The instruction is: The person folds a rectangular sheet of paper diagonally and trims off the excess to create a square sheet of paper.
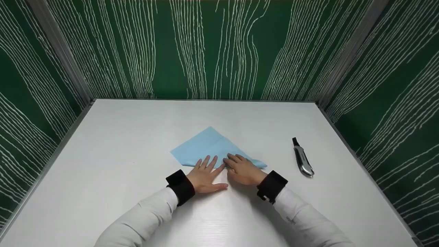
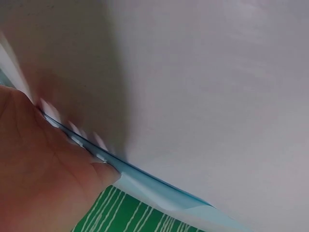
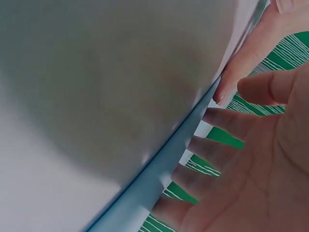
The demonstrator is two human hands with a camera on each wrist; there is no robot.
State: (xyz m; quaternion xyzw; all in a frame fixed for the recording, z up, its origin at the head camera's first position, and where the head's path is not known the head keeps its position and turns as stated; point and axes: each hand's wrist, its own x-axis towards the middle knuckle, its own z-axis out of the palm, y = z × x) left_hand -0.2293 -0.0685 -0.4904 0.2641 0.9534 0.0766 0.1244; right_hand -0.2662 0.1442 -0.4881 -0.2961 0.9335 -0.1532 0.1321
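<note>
A light blue sheet of paper point(image 1: 209, 142) lies on the table with one corner pointing away and its near edge folded over. Spread flat, my left hand point(image 1: 205, 176) rests its fingertips on the fold, thumb out to the side. Close beside it, my right hand point(image 1: 244, 171) presses the fold with slightly bent fingers. Seen from the right wrist, the right fingertips touch the rounded blue edge point(image 3: 130, 208), and a left finger point(image 3: 251, 53) sits near the right thumb. The left wrist view shows the paper's folded edge point(image 2: 154, 191) running past the left fingers.
A grey and black utility knife point(image 1: 303, 157) lies to the right of the paper. The white table point(image 1: 113, 137) is bounded by a metal frame and green walls point(image 1: 168, 68) with white wavy lines.
</note>
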